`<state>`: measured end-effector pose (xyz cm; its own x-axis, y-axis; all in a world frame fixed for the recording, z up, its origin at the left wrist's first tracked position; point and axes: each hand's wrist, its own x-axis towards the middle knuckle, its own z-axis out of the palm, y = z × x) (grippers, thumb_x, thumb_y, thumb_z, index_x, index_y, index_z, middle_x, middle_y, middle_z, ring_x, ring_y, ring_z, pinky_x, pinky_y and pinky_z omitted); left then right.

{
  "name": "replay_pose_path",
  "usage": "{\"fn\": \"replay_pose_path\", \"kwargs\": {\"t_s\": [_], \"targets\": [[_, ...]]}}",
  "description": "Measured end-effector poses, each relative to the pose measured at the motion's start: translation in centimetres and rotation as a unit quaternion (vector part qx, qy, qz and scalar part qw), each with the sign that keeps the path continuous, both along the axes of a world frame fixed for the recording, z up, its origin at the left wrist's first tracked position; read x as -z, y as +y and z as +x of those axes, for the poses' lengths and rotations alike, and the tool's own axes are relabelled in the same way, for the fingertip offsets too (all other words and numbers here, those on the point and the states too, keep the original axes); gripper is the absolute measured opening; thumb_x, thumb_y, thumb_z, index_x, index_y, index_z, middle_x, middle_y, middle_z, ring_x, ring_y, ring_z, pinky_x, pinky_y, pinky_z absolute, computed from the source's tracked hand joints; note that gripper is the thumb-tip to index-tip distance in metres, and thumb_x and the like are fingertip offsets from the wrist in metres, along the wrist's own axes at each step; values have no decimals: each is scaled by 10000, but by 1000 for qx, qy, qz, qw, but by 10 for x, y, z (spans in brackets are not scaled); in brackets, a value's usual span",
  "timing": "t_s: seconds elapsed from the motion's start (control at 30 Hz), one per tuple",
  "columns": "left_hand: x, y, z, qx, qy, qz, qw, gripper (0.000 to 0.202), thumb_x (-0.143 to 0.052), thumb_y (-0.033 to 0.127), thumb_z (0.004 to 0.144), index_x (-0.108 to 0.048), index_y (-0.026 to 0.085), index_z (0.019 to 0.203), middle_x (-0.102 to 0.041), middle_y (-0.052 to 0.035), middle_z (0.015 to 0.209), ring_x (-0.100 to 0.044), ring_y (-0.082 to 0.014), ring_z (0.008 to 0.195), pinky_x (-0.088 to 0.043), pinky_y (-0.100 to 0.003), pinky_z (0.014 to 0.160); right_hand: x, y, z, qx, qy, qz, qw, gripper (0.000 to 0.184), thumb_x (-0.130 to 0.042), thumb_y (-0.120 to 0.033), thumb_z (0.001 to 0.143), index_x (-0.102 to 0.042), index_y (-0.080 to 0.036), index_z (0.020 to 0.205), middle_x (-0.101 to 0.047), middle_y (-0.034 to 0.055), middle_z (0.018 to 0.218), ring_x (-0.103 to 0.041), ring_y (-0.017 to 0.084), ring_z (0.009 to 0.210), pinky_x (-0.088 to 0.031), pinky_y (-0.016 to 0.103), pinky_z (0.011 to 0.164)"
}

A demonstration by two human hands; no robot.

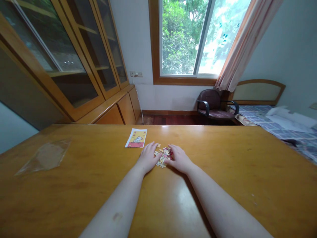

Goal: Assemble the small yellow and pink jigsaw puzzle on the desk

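A small heap of jigsaw puzzle pieces (162, 158), mostly pale with some red and yellow ones, lies on the wooden table (99, 198). My left hand (149, 157) rests at the heap's left side, fingers stretched forward and thumb against the pieces. On the right side my right hand (180, 159) is curved around the edge of the heap, its fingers apart. One loose piece sits just beyond the heap near my left fingertips. Beyond my left hand lies a picture card (136, 138) with a white animal on yellow and red. Some pieces are hidden under my fingers.
A clear plastic bag (47, 154) lies flat at the table's left. Past the far table edge stand a glass-door cabinet (109, 89) on the left, an office chair (215, 104) and a bed (274, 122) on the right. A window with a curtain (250, 43) is behind.
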<state>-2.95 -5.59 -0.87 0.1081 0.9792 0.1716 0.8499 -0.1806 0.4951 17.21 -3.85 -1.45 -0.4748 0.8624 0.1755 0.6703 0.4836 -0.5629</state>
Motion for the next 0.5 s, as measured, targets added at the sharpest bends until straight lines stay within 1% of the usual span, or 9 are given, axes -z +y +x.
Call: {"fn": "replay_pose_path", "kwargs": {"t_s": [0.03,0.07,0.13,0.17,0.23,0.3,0.37,0.4,0.5], "targets": [[1,0,0,-2,32,-23,999,633,-533,457,876,-457,138,1418,-381,-187,1528,-325,-333,1424,-253,-539,1156,0,-2,0,-26,-24,-5,999,932,-739,-586,706,-431,-103,1442,-410,213,1496,-368,337,1395,-264,525,1159],[3,1,1,10,56,-47,997,678,-500,483,892,-389,137,1464,-316,-184,1562,-263,-329,1454,-208,-555,1169,1,-3,-2,-54,-44,-8,998,1058,-767,-627,642,-380,-100,1474,-342,215,1534,-295,350,1433,-207,540,1181],[5,2,6,47,88,-76,992,675,-442,490,921,-337,148,1494,-309,-155,1571,-224,-303,1472,-131,-567,1187,1,-6,-5,-91,-66,-9,994,1161,-794,-638,589,-324,-98,1503,-299,208,1556,-233,354,1457,-154,543,1199],[6,2,9,62,93,-78,991,654,-436,473,927,-344,155,1492,-330,-140,1564,-234,-293,1470,-119,-561,1192,2,-6,-7,-95,-68,-9,993,1145,-795,-616,607,-314,-97,1507,-310,205,1551,-237,349,1457,-158,538,1200],[7,3,14,90,82,-71,990,621,-448,423,924,-371,151,1476,-376,-135,1543,-284,-275,1453,-150,-523,1200,3,-6,-10,-79,-59,-10,995,1033,-761,-557,695,-318,-89,1503,-356,207,1529,-289,333,1440,-196,522,1195],[7,3,14,110,38,-62,991,610,-469,375,908,-389,132,1463,-412,-149,1520,-354,-257,1419,-236,-458,1188,3,-4,-11,-59,-37,-11,998,888,-692,-492,792,-328,-90,1496,-398,205,1506,-356,302,1412,-255,491,1179],[6,3,11,111,-12,-51,992,622,-464,366,908,-369,120,1472,-412,-158,1517,-385,-239,1400,-295,-406,1166,3,-3,-8,-40,-28,-12,999,834,-656,-466,824,-327,-96,1496,-396,204,1508,-364,286,1409,-272,476,1172],[6,2,8,97,-22,-48,994,639,-454,382,912,-350,115,1483,-391,-163,1529,-362,-243,1413,-287,-410,1169,3,-3,-6,-25,-33,-11,999,856,-661,-480,814,-319,-99,1499,-371,207,1522,-337,293,1423,-255,490,1175],[7,0,4,73,18,-61,995,699,-478,444,898,-319,134,1504,-304,-165,1572,-240,-297,1467,-177,-499,1192,4,-8,-2,30,-80,-8,996,962,-674,-579,763,-310,-87,1505,-285,235,1553,-219,349,1463,-147,570,1180]]}}
